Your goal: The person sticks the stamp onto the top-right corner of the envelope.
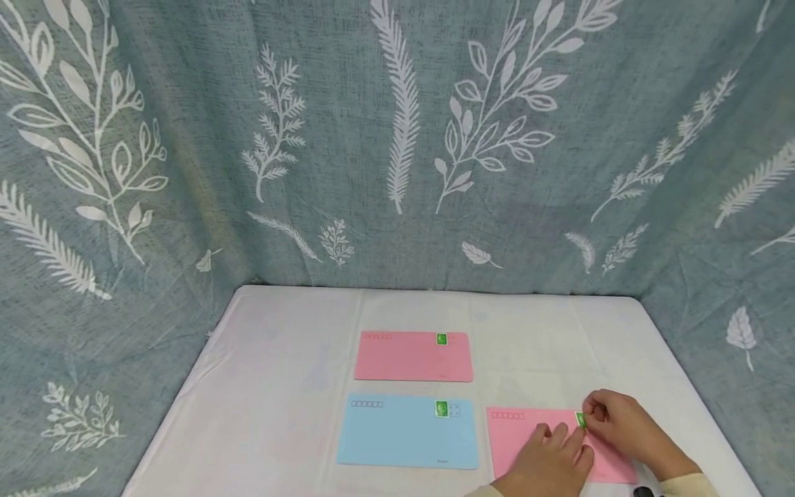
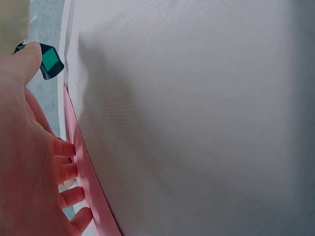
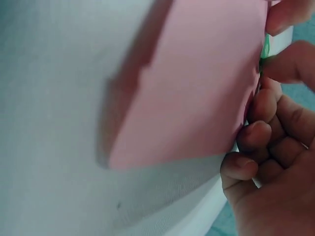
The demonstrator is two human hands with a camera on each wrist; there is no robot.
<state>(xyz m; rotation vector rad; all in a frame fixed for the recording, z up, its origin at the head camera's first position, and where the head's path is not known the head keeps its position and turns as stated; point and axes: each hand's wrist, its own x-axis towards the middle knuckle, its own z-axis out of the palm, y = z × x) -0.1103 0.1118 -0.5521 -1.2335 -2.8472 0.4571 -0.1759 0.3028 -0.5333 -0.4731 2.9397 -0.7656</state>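
A pink envelope (image 1: 518, 449) lies at the table's right front, with a green stamp (image 1: 580, 419) at its upper right corner. My left hand (image 1: 553, 459) rests across this envelope, fingers spread, the index fingertip close to the stamp. In the left wrist view its fingers (image 2: 74, 196) touch the pink paper. My right hand (image 1: 621, 424) is at the corner and pinches the stamp's edge with thumb and index finger. In the right wrist view the other fingers (image 3: 253, 135) are curled beside the envelope's edge, and a sliver of green shows above the thumb.
Left of the hands lies a blue envelope (image 1: 404, 438) with a green stamp. Behind it is another stamped pink envelope (image 1: 413, 359). All lie on a white-covered table (image 1: 273, 386). A leaf-patterned curtain (image 1: 348, 138) hangs around it. A small dark device (image 1: 644, 491) shows by my right wrist.
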